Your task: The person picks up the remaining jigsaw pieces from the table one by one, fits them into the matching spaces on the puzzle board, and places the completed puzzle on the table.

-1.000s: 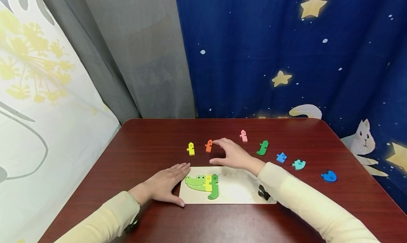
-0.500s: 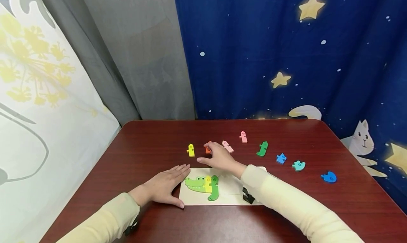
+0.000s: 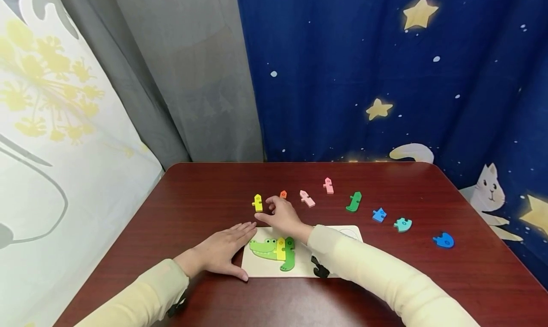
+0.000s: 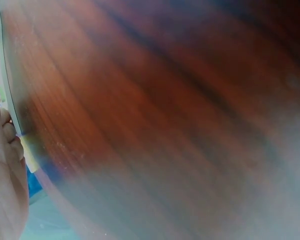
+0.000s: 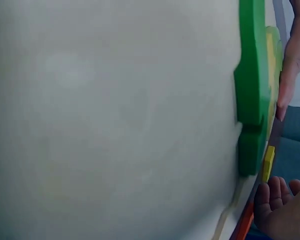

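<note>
My left hand (image 3: 227, 248) rests flat with fingers straight at the left edge of the white puzzle board (image 3: 306, 269). On that board, green and yellow pieces form the front of a crocodile (image 3: 265, 247). My right hand (image 3: 282, 217) reaches over the board's far edge, thumb and fingers apart and slightly bent, nothing between them. Just beyond its fingertips lies a loose yellow puzzle piece (image 3: 257, 203), also seen past the fingers in the right wrist view. An orange puzzle piece (image 3: 283, 194) is partly hidden behind the right hand.
Two pink pieces, one of them the nearer pink piece (image 3: 307, 198), lie behind the board. Farther right are a green piece (image 3: 354, 201), a blue piece (image 3: 379, 215), a teal piece (image 3: 403, 224) and a rounded blue piece (image 3: 444, 240). Curtains hang behind the table (image 3: 205, 184).
My right hand has moved left, from beside the orange piece toward the yellow one, uncovering the nearer pink piece. The left hand has stayed in place.
</note>
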The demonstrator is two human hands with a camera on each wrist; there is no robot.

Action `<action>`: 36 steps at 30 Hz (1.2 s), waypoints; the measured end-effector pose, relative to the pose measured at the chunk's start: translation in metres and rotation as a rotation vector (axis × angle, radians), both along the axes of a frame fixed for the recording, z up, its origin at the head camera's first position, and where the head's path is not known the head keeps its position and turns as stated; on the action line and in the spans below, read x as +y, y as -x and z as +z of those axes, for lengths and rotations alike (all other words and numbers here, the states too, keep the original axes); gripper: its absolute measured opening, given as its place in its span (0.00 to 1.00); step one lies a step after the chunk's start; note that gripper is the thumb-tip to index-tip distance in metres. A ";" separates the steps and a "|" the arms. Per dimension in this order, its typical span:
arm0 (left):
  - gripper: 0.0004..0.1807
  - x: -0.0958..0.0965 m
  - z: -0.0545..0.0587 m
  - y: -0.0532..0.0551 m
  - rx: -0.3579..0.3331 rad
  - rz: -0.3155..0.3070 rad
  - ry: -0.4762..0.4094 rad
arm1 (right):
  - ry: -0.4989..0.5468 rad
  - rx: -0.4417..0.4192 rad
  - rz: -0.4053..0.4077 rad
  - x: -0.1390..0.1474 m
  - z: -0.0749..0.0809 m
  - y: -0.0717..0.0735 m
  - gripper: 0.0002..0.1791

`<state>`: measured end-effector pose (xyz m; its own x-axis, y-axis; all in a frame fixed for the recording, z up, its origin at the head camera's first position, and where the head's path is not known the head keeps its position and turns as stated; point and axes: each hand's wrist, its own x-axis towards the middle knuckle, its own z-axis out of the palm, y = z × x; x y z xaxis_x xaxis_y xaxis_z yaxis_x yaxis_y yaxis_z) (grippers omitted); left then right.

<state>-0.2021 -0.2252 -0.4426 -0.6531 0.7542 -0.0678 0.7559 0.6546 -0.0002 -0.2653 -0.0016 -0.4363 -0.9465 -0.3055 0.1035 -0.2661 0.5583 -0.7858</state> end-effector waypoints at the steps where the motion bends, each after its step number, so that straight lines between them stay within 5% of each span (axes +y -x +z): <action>1: 0.66 0.000 0.000 0.000 0.000 -0.002 0.000 | 0.005 -0.007 -0.005 -0.001 0.000 0.000 0.31; 36: 0.66 0.001 -0.002 -0.001 -0.012 -0.011 -0.035 | 0.116 -0.057 -0.180 -0.029 -0.011 0.009 0.26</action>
